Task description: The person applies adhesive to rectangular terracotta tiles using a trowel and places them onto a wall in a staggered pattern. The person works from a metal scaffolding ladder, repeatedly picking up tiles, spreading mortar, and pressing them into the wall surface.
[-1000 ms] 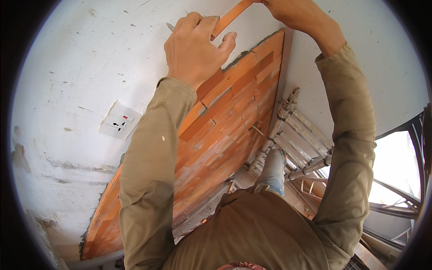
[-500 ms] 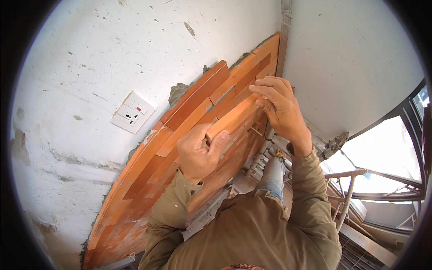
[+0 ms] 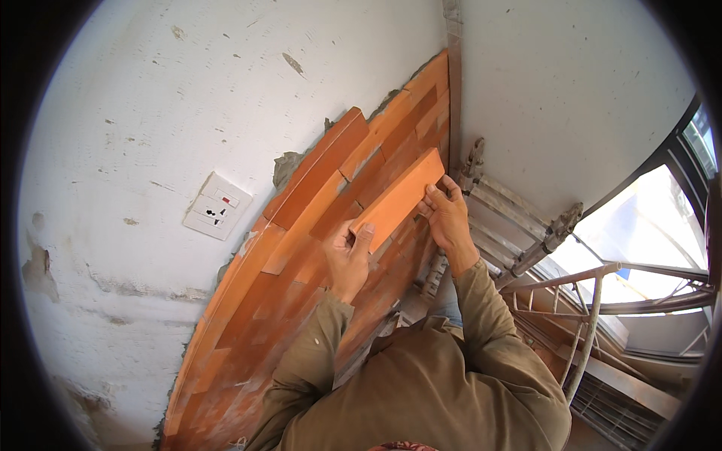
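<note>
A flat orange brick tile [image 3: 398, 201] is held up in both hands, its broad face showing. My left hand [image 3: 348, 259] grips its near left end, thumb on the face. At the far right end my right hand [image 3: 447, 216] pinches the lower edge between thumb and fingers. Behind the tile stands a wall facing of orange and red-brown brick tiles [image 3: 282, 323], laid in staggered rows. On its upper row sits a darker tile [image 3: 320, 169], with grey mortar [image 3: 286, 168] squeezed out behind it.
A white socket plate [image 3: 218, 206] is set in the scuffed white wall [image 3: 150, 98] left of the tiles. A vertical strip [image 3: 454, 90] marks the corner. At right are scaffold tubes [image 3: 594, 323], a metal frame [image 3: 511, 225] and a bright window [image 3: 639, 218].
The tile has been turned so its broad face shows instead of its narrow edge. My right hand has dropped from the tile's top end to its lower edge; my left hand has shifted right.
</note>
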The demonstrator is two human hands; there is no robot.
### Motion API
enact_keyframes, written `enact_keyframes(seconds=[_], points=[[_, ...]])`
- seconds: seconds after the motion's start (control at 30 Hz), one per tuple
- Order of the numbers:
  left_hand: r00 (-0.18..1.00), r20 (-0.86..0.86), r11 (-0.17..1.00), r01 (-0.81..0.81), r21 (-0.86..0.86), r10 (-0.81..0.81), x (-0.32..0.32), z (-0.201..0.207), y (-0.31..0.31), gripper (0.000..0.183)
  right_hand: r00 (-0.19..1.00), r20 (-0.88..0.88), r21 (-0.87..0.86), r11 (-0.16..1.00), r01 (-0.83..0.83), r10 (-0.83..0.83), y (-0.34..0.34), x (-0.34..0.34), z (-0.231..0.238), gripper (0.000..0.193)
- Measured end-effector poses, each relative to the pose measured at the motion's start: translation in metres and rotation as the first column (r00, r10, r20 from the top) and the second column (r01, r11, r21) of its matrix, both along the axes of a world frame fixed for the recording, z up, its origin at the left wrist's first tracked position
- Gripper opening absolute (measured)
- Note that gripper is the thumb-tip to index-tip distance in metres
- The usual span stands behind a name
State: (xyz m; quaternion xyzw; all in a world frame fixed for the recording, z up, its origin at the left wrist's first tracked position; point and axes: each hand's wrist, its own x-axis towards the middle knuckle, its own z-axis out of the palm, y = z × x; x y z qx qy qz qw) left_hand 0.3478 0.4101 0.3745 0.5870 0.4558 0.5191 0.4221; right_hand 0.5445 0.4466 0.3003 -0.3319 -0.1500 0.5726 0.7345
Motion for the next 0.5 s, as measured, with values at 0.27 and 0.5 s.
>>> enact_keyframes(seconds=[0.27, 0.5], points=[[0.974, -0.203, 0.987, 0.123, 0.101, -0.101, 0.023, 0.014, 0.041, 0.035, 0.988, -0.065, 0.139, 0.982, -0.127, 0.137, 0.042, 0.02, 0.03, 0.049], [0.912, -0.411, 0.969, 0.109, 0.221, -0.009, 0.05, 0.047, 0.071, 0.036, 0.994, -0.008, 0.258, 0.96, -0.106, 0.111, 0.081, 0.043, 0.048, 0.058]])
